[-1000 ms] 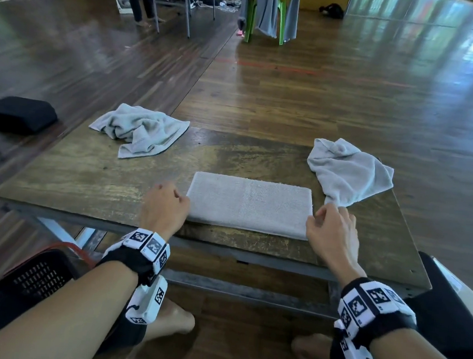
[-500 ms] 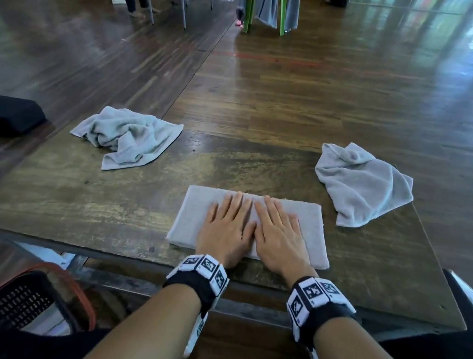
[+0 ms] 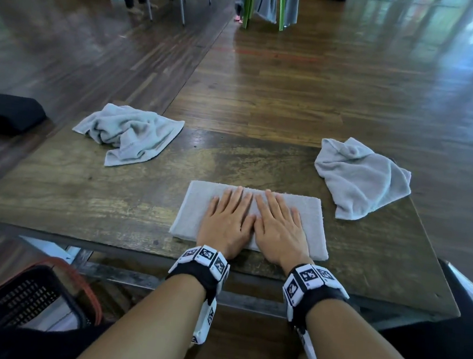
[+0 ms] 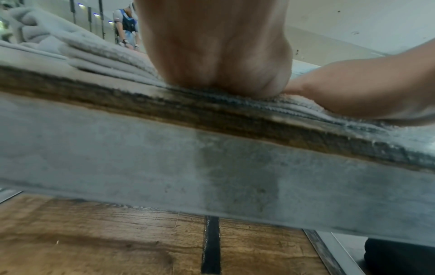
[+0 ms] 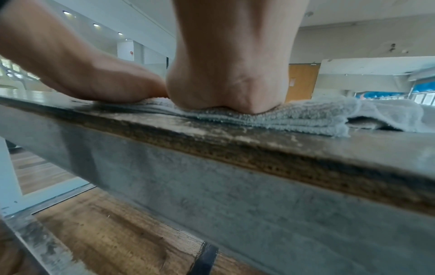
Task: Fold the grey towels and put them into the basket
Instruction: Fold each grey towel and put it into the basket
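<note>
A folded grey towel (image 3: 309, 228) lies as a flat rectangle near the table's front edge. My left hand (image 3: 227, 217) and right hand (image 3: 278, 224) press flat on it side by side, fingers straight. The wrist views show each palm heel on the towel's layered edge (image 4: 98, 61) (image 5: 306, 119). A crumpled grey towel (image 3: 130, 134) lies at the table's back left. Another crumpled one (image 3: 361, 177) lies at the back right. The black basket (image 3: 27, 298) with an orange rim stands on the floor at my lower left, partly out of frame.
The worn wooden table (image 3: 84, 200) has a metal frame under its front edge (image 4: 141, 158). A black cushion-like object (image 3: 9, 113) sits on the floor to the left. Chairs, table legs and hanging cloth stand far back (image 3: 268, 1).
Both hands moved from the towel's two ends to its middle and flattened onto it. Over the last half second they stayed there, sliding slightly forward.
</note>
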